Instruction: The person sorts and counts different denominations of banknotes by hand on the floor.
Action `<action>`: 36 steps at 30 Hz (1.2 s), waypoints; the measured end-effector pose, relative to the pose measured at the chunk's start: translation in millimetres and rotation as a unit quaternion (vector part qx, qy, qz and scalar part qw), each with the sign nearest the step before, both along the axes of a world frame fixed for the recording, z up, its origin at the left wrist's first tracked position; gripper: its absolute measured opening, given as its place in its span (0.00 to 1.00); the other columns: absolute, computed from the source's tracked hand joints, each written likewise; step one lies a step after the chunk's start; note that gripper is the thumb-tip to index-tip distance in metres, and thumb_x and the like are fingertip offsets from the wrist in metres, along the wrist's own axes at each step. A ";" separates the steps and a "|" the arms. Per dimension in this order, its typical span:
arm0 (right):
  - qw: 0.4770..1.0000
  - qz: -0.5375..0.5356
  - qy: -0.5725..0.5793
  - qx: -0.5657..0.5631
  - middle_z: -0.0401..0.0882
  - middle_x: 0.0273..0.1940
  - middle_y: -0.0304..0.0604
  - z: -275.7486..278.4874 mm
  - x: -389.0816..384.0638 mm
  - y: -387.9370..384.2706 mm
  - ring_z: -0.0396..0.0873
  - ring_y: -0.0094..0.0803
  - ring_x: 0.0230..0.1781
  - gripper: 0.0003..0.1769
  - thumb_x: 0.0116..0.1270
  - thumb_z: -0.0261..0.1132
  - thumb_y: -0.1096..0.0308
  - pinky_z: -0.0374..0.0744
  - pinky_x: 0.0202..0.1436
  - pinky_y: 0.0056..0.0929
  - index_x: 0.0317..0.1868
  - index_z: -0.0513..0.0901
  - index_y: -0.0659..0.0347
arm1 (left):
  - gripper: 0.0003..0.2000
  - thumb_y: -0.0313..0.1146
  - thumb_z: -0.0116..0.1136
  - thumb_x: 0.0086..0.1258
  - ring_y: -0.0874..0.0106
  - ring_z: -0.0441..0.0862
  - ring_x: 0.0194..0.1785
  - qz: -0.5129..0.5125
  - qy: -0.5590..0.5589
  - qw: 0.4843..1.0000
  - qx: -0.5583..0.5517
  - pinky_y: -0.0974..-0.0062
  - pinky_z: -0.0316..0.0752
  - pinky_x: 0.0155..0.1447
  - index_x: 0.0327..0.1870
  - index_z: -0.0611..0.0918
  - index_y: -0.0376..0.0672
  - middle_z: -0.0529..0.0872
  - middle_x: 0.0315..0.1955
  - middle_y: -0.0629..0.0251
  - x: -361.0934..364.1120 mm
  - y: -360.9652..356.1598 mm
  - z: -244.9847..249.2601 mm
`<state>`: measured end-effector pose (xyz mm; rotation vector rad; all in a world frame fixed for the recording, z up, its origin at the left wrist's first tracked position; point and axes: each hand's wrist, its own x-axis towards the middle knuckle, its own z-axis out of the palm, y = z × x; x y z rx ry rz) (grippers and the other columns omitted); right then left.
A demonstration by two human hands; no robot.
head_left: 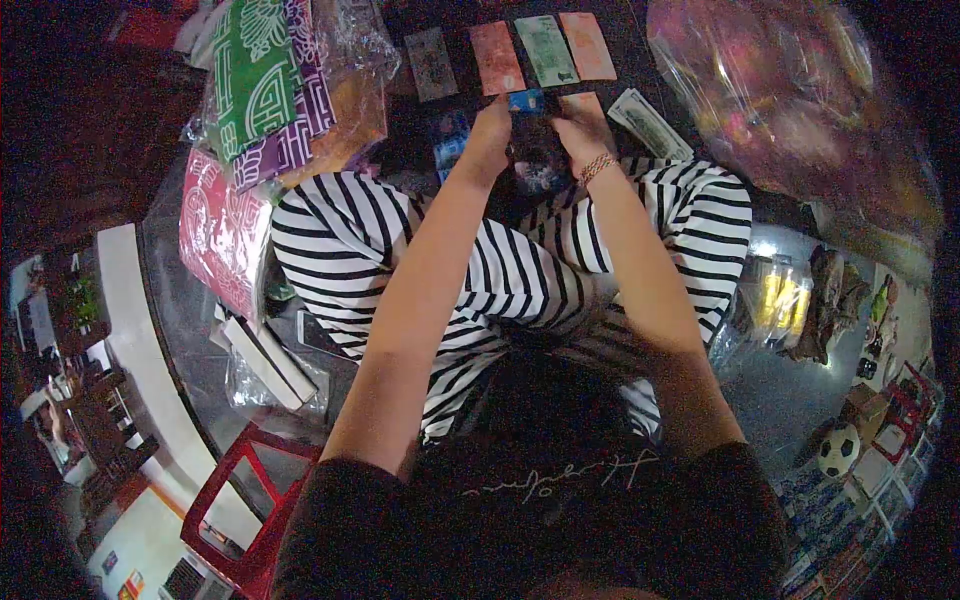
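Observation:
I sit cross-legged in striped trousers [360,250] on a dark floor. My left hand [487,135] and my right hand [582,130] reach forward together, close over a small blue paper packet [525,100] and a dark bundle [535,155] between them. Both hands seem to pinch this stack, though the fingers are partly hidden. Beyond the hands lies a row of flat paper notes: a grey one [431,63], a red one [496,56], a green one [546,49] and an orange one [587,45]. A beaded bracelet [597,166] circles my right wrist.
Plastic-wrapped patterned papers in green and purple [265,80] and red [222,230] lie at my left. A large clear plastic bag [790,90] sits at the right. A pale banknote bundle [650,122], a red stool [250,500], a toy football [838,450] and shelves of goods surround me.

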<state>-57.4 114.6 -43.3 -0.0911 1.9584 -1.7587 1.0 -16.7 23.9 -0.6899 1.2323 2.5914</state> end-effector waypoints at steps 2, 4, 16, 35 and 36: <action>1.000 0.005 -0.012 0.025 0.77 0.47 0.41 54.0 19.4 -0.4 0.75 0.32 0.46 0.19 0.61 0.53 0.71 0.73 0.49 0.29 0.53 0.74 0.59 | 0.14 0.39 0.40 0.71 0.72 0.81 0.35 0.008 0.006 1.000 0.000 0.73 0.77 0.39 0.43 0.78 0.41 0.83 0.35 0.65 0.0 1.1 4.2; 0.998 0.010 -0.025 0.050 0.76 0.50 0.42 61.9 25.1 0.8 0.74 0.33 0.49 0.22 0.59 0.52 0.73 0.72 0.51 0.29 0.56 0.72 0.60 | 0.14 0.38 0.40 0.72 0.72 0.81 0.35 -0.013 -0.002 1.000 0.017 0.72 0.77 0.41 0.44 0.77 0.40 0.82 0.36 0.65 -2.1 0.6 2.1; 0.951 0.009 0.030 0.307 0.66 0.58 0.60 52.6 26.8 0.9 0.65 0.53 0.60 0.38 0.52 0.55 0.59 0.63 0.63 0.38 0.65 0.57 0.59 | 0.17 0.42 0.36 0.74 0.70 0.81 0.34 -0.013 0.010 1.000 0.014 0.71 0.77 0.40 0.44 0.76 0.39 0.83 0.34 0.63 -6.7 1.6 -4.1; 0.917 -0.036 0.292 0.271 0.73 0.46 0.50 60.6 38.8 -5.0 0.72 0.44 0.49 0.30 0.48 0.65 0.68 0.70 0.53 0.36 0.53 0.65 0.62 | 0.36 0.55 0.52 0.60 0.44 0.65 0.59 -0.227 0.020 0.739 -0.634 0.60 0.62 0.62 0.55 0.66 0.26 0.67 0.54 0.34 -10.7 -7.2 -29.6; 0.927 -0.039 0.288 0.238 0.73 0.47 0.50 64.8 38.6 -7.3 0.72 0.43 0.50 0.32 0.49 0.66 0.68 0.71 0.53 0.35 0.54 0.64 0.62 | 0.25 0.46 0.51 0.63 0.54 0.72 0.51 -0.152 -0.035 0.808 -0.568 0.64 0.68 0.54 0.52 0.72 0.33 0.74 0.48 0.44 -12.5 -1.3 -33.5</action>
